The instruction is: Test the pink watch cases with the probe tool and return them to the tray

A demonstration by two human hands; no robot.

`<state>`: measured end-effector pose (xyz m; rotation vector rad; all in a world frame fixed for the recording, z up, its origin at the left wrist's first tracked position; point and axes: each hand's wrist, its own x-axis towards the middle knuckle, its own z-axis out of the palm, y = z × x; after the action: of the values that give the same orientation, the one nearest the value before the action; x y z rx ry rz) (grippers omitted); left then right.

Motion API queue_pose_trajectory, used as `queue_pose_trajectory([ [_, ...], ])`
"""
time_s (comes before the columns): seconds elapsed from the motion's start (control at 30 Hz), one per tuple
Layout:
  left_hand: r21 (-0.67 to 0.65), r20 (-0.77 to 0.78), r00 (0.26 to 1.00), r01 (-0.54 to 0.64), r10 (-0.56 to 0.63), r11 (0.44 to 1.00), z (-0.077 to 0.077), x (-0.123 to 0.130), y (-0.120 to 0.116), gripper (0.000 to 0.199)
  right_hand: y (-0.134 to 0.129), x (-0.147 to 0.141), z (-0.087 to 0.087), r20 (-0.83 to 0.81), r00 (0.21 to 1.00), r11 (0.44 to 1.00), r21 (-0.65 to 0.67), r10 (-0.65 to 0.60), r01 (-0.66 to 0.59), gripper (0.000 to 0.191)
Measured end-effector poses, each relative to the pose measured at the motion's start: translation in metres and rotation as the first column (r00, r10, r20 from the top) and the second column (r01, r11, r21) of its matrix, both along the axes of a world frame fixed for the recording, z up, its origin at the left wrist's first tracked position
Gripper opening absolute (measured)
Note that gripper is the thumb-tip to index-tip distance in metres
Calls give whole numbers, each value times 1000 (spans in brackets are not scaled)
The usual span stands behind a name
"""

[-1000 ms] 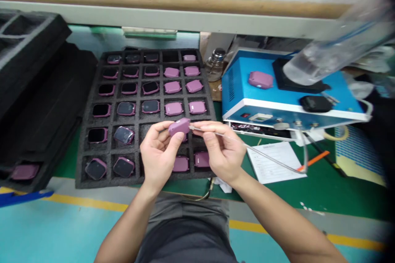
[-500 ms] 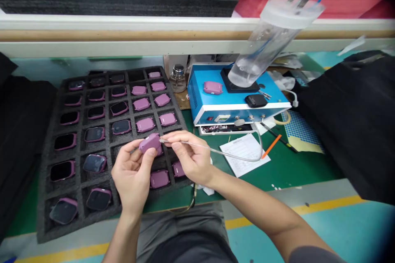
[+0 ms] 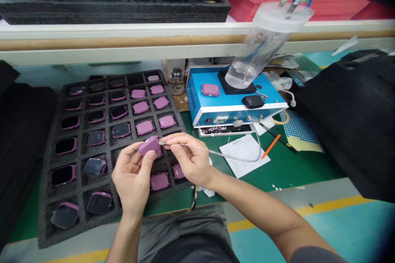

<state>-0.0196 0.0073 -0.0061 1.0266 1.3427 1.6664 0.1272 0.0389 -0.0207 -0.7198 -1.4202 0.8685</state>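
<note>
My left hand (image 3: 132, 174) grips a purple smartwatch case (image 3: 149, 147) between thumb and fingers, above the foam tray. My right hand (image 3: 189, 158) pinches a thin clear tube (image 3: 212, 152) near its end. The tube's tip is at the right edge of the case; whether it touches or stands just off, I cannot tell. From there the tube loops to the front of a blue box (image 3: 197, 78). Under and left of my hands lies the black foam tray (image 3: 78, 172), its compartments holding several purple watch cases, some with dark screens up.
On the blue box stand a tilted clear cylinder (image 3: 256, 45) with liquid, a purple case (image 3: 210, 89) and a black case (image 3: 253, 101). A glass bottle (image 3: 176, 82) is beside it. Paper (image 3: 239, 154) and an orange stick (image 3: 270, 146) lie at right, near a black bag-like thing (image 3: 348, 119).
The view has shifted slightly, so the surroundings sit a little lower and further left. Both hands keep nearly the same pose, with the tube tip still at the case's edge.
</note>
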Motion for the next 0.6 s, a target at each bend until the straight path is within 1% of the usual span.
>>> queue_pose_trajectory([
  [0.3,5,21,1000,7,-7,1000,1,1,1,32,0,-1,-2,0,1000,999,-32,5,-5,16],
  [0.6,-4,25,1000,19,-19,1000,2,0,-1,34,-1,0,0,-1,1000,1000,-19,11,-11,15],
])
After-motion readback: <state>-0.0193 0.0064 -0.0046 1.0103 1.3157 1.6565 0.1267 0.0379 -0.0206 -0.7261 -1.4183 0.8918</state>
